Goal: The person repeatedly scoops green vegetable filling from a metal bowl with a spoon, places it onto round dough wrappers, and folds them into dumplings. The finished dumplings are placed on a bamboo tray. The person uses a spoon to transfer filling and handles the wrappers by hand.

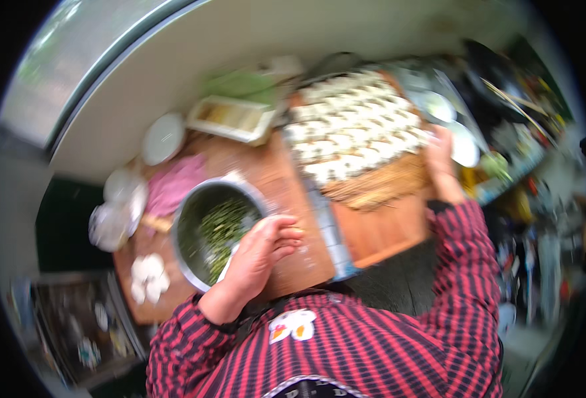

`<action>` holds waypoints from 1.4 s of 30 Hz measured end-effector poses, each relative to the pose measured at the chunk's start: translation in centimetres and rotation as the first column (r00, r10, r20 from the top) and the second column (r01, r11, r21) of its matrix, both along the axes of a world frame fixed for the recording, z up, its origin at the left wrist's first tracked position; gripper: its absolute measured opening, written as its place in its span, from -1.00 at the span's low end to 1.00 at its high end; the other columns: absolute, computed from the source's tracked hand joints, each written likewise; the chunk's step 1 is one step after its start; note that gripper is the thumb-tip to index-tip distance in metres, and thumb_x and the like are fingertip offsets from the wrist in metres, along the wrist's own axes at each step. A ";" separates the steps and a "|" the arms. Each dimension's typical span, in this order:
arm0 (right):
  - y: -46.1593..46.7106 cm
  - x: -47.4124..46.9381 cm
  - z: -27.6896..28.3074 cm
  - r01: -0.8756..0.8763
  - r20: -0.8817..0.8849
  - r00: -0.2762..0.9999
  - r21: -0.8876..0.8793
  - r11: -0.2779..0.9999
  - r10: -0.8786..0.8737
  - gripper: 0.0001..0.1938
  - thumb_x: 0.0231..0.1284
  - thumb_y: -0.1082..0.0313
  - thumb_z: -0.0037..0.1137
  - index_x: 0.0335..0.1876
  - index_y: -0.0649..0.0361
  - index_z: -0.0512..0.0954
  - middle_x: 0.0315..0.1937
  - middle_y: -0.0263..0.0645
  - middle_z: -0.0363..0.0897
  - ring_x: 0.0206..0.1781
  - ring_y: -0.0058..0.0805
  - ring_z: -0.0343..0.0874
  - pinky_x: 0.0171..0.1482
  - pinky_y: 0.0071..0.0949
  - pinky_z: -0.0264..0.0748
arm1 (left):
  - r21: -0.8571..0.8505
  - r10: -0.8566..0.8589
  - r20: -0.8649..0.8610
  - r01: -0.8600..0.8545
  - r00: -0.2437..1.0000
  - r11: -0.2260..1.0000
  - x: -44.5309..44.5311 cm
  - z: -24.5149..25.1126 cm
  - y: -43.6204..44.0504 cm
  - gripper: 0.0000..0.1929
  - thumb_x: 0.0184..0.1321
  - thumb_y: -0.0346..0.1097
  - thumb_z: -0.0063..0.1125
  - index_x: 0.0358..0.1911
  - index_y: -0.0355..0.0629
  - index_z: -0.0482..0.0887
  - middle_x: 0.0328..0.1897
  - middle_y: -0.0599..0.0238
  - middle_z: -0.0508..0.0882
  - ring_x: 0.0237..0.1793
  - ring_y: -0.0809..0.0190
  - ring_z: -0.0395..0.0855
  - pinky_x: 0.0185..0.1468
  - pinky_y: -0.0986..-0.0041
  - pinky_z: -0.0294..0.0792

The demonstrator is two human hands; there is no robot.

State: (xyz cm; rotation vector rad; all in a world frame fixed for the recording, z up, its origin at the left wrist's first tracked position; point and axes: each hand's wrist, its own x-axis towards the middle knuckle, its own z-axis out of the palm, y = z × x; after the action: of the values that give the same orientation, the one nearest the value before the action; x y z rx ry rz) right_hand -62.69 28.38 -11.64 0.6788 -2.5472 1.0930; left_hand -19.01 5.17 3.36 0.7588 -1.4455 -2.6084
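Note:
My left hand (259, 256) is held over the near right rim of a metal bowl (181, 256) with chopped greens (226, 226) in it. Its fingers are loosely curled; blur hides whether anything is between them. At the right, my right hand (438, 149) touches the right edge of a mat of thin straw-coloured stalks (377, 185). Rows of white dumplings (355, 127) cover most of that mat. Several white dough pieces (148, 278) lie left of the bowl on a wooden board (293, 174) with traces of white powder.
Behind the bowl are a pink cloth (177, 184), a white dish (163, 139) and a white rectangular tray (231, 118). Plastic-like containers (111, 225) stand at the left. Right of the mat are white bowls (462, 144) and a black wok (494, 74) with chopsticks.

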 end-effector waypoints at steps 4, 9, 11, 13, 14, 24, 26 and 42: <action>-3.6 3.9 3.6 -0.182 0.025 0.982 -0.113 0.977 0.186 -0.78 0.36 0.40 0.12 0.04 0.23 0.57 -0.17 -0.17 0.57 -0.09 -0.38 0.56 0.03 -0.39 0.52 | -0.125 0.258 -0.064 -0.264 0.964 0.956 6.3 -0.4 -2.5 -0.86 0.50 -0.23 0.09 -0.23 -0.04 0.47 -0.36 0.49 0.44 -0.32 0.45 0.42 -0.17 0.60 0.33; -13.5 12.8 9.6 -0.514 0.001 0.856 -0.122 0.849 0.518 -0.82 0.34 0.47 0.15 0.00 0.24 0.58 -0.23 -0.27 0.61 -0.21 -0.47 0.58 -0.08 -0.48 0.55 | -0.179 0.607 -0.129 -0.620 0.784 0.764 13.1 -1.7 -4.9 -0.64 0.44 -0.38 0.16 -0.46 0.08 0.25 -0.56 0.64 0.22 -0.56 0.54 0.12 -0.46 0.62 0.03; -17.7 15.9 11.2 -0.607 -0.040 0.794 -0.102 0.788 0.607 -0.92 0.29 0.51 0.17 -0.15 0.23 0.59 -0.30 -0.22 0.62 -0.26 -0.44 0.58 -0.14 -0.45 0.54 | -0.182 0.665 -0.138 -0.679 0.734 0.711 15.9 -2.3 -5.4 -0.64 0.47 -0.34 0.12 -0.48 0.08 0.25 -0.60 0.64 0.21 -0.58 0.54 0.12 -0.48 0.60 0.02; -21.9 17.9 12.2 -0.674 -0.118 0.735 -0.023 0.738 0.667 -0.93 0.23 0.50 0.22 -0.22 0.22 0.57 -0.34 -0.17 0.58 -0.27 -0.25 0.58 -0.17 -0.34 0.52 | -0.155 0.704 -0.121 -0.714 0.700 0.683 18.6 -3.1 -5.6 -0.64 0.51 -0.27 0.06 -0.48 0.08 0.23 -0.61 0.62 0.20 -0.60 0.52 0.12 -0.49 0.59 0.02; -23.5 18.3 12.6 -0.713 -0.090 0.694 0.052 0.699 0.714 -0.93 0.23 0.48 0.22 -0.25 0.22 0.56 -0.34 -0.14 0.57 -0.25 -0.17 0.58 -0.15 -0.30 0.53 | -0.135 0.721 -0.130 -0.733 0.680 0.667 19.8 -3.5 -5.6 -0.63 0.53 -0.23 0.02 -0.49 0.07 0.23 -0.62 0.60 0.19 -0.61 0.51 0.13 -0.49 0.58 0.02; -36.9 16.2 10.5 -0.500 0.149 0.651 0.822 0.273 0.744 -0.84 0.15 0.35 0.13 -0.23 0.01 0.72 -0.23 -0.09 0.72 -0.05 -0.04 0.69 -0.03 -0.16 0.62 | -0.009 0.851 -0.029 -0.852 0.524 0.524 27.4 -6.3 -4.8 -0.49 0.58 0.05 -0.14 -0.57 0.08 0.11 -0.66 0.54 0.10 -0.61 0.45 0.12 -0.48 0.53 0.03; -37.9 15.9 9.7 -0.456 0.165 0.599 0.875 0.165 0.783 -0.80 0.17 0.36 0.10 -0.18 -0.05 0.73 -0.18 -0.13 0.73 -0.03 -0.09 0.70 -0.01 -0.19 0.63 | -0.011 0.871 0.005 -0.871 0.492 0.492 27.6 -6.6 -4.7 -0.49 0.58 0.06 -0.12 -0.57 0.08 0.12 -0.65 0.54 0.11 -0.61 0.45 0.12 -0.47 0.54 0.03; -39.9 16.5 7.7 -0.321 0.302 0.490 0.935 -0.152 0.818 -0.80 0.15 0.41 0.13 -0.18 0.01 0.74 -0.15 -0.13 0.75 -0.01 -0.09 0.72 0.00 -0.19 0.65 | -0.031 0.876 0.186 -0.889 0.445 0.457 25.5 -8.6 -5.7 -0.53 0.58 0.08 -0.13 -0.51 0.04 0.19 -0.59 0.54 0.12 -0.55 0.43 0.11 -0.43 0.52 0.05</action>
State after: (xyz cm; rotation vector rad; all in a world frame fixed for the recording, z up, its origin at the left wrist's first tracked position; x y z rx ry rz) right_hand -46.22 -11.56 -3.90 2.3217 -2.0598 -0.9090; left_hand 6.51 -0.55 -5.25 1.3274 -0.6108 -1.7506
